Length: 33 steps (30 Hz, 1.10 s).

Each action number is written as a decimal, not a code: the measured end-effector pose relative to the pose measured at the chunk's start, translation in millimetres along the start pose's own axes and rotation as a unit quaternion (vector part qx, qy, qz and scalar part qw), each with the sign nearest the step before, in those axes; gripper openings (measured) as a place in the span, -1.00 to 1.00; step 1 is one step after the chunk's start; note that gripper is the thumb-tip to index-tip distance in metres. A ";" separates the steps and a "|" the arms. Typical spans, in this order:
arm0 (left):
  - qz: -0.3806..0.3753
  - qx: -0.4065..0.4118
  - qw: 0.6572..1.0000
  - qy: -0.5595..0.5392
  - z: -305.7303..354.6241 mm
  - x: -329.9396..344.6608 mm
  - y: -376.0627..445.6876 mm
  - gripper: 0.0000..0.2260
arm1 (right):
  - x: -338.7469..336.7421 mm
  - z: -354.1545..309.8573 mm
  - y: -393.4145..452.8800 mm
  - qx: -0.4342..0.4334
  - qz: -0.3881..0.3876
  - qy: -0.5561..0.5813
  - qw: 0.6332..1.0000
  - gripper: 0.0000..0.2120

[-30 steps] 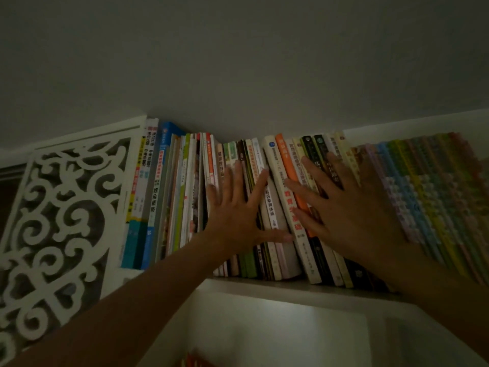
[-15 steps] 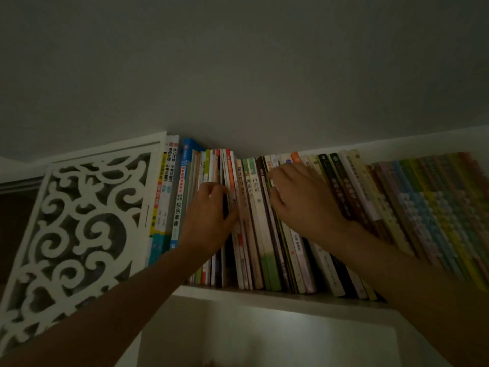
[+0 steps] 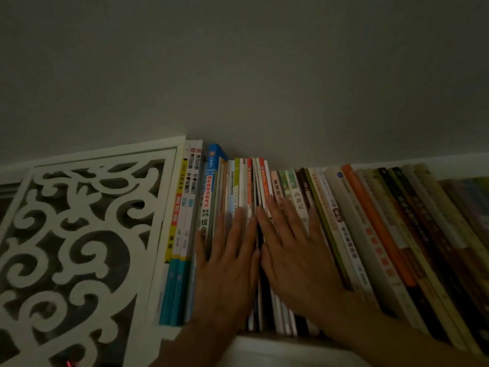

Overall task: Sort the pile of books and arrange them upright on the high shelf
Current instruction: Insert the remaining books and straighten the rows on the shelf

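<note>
Since half a second ago both our hands have gone from curled into the row to flat: back then the left one was pinching at a gap among the thin books and the right was hooked over some spine tops, and now both lie spread on the spines. The view has also crept closer and a bit left.

Our left hand (image 3: 227, 263) is flat, fingers straight and together, pressing on the thin books (image 3: 239, 184) just right of the blue book (image 3: 211, 186). Our right hand (image 3: 293, 252) is flat too, fingers a little fanned, pressing on the spines next door, around the green-and-cream ones (image 3: 291, 186). The two hands sit side by side, nearly touching at the forefingers, with a dark gap (image 3: 260, 234) between books showing right between them. Neither hand grips anything.

The books stand in one long row on the shelf (image 3: 267, 340), way up under the ceiling (image 3: 238, 62). The left end is pretty upright: two white-and-yellow workbooks (image 3: 185, 207) with teal bottoms sit against the white fretwork panel (image 3: 79, 247). From our right hand onward everything leans, tops to the left: a cream book, an orange one (image 3: 375, 221), some dark ones (image 3: 412, 213), then a blurry bunch of coloured spines (image 3: 473, 197) at the far right that we can't really make out. It's dim, so most titles are unreadable.
</note>
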<state>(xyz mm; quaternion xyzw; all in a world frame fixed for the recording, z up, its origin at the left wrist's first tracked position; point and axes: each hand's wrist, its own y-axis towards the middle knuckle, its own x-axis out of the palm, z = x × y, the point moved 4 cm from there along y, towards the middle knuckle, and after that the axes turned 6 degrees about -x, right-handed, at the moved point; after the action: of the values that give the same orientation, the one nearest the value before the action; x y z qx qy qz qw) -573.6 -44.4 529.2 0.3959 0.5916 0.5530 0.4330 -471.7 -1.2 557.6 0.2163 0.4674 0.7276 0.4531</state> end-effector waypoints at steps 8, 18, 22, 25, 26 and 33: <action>-0.024 -0.002 1.000 0.002 -14.1 -1.6 7.8 -0.51 | -9.5 2.9 9.4 -0.008 -0.019 -0.017 1.000 -0.38; -0.040 0.061 0.997 0.037 -27.1 -2.5 -1.0 -0.52 | -23.5 55.5 96.0 -0.004 -0.080 0.132 0.988 -0.32; -0.036 0.061 0.997 0.026 -30.0 -0.2 -9.4 -0.50 | -24.8 58.8 108.7 0.008 -0.102 0.165 0.981 -0.34; -0.044 0.039 0.998 0.014 -26.7 0.1 -8.6 -0.50 | -26.8 58.4 108.7 0.015 -0.080 0.176 0.981 -0.42; -0.045 0.033 0.998 0.009 -26.1 0.7 -9.2 -0.50 | -25.7 57.4 107.2 0.022 -0.076 0.174 0.982 -0.36; -0.030 0.038 0.998 -0.044 -31.3 -8.0 -0.3 -0.55 | -26.3 60.9 110.6 0.052 -0.074 0.213 0.973 -0.43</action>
<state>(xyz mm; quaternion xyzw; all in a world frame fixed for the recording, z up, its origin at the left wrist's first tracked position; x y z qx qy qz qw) -600.8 -61.8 530.0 0.4180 0.6043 0.4985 0.4599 -464.3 -11.2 685.9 0.0444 0.6049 0.6964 0.3835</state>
